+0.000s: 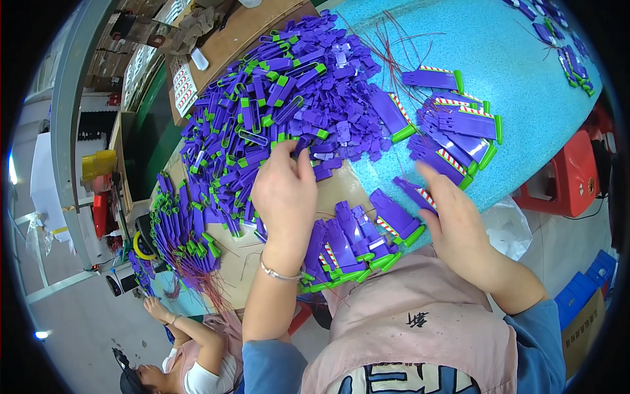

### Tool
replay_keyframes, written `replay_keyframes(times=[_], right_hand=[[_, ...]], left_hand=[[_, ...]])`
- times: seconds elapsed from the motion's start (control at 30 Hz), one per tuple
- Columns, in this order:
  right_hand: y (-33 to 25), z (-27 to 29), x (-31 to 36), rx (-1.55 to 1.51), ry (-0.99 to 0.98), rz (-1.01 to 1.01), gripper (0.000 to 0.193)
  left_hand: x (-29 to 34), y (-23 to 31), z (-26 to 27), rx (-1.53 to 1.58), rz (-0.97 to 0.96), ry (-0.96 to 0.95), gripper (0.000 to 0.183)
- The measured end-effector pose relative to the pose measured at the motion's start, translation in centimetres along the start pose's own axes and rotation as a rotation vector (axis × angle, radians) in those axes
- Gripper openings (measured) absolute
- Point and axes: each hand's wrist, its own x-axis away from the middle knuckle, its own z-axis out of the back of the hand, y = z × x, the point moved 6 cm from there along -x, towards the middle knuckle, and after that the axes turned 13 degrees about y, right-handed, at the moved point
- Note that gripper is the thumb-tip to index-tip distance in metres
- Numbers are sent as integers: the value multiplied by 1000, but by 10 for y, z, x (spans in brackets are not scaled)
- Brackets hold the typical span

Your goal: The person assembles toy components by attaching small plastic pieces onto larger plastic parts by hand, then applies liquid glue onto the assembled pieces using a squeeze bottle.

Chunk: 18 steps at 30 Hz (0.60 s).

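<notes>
At the lower left of the frame, a co-worker (203, 348) sits beside the tabletop (226, 262), near a fanned bundle of purple pieces (187, 230) with red wires. Above, at upper left, lies a sheet of red-and-white stickers (182, 85). A large purple-and-green heap (262, 111) fills the upper centre, crowding the left hand (285, 197). That hand's grip is partly spread at the heap's lower edge—whether it has hold of anything, I cannot tell. Between the hands, at lower centre, stands a row of green-ended pieces (341, 243). Right of centre, the right hand (456, 226) has its grip nearly closed on a striped purple piece (412, 190)—long axis slanting, bare end toward the upper left, the other behind the fingers. Just beyond lies a striped stack (466, 125); farther right, a red stool (561, 177).
</notes>
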Motion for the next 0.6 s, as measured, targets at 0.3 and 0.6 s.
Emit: replay_keyframes(times=[0.3, 0.6], right_hand=[[-3, -30, 13, -1186, -410, -739, 26], [-1, -30, 13, -1142, -381, -753, 25]], left_hand=[[54, 41, 22, 1111, 422, -383, 25], [70, 46, 13, 1143, 518, -546, 45]])
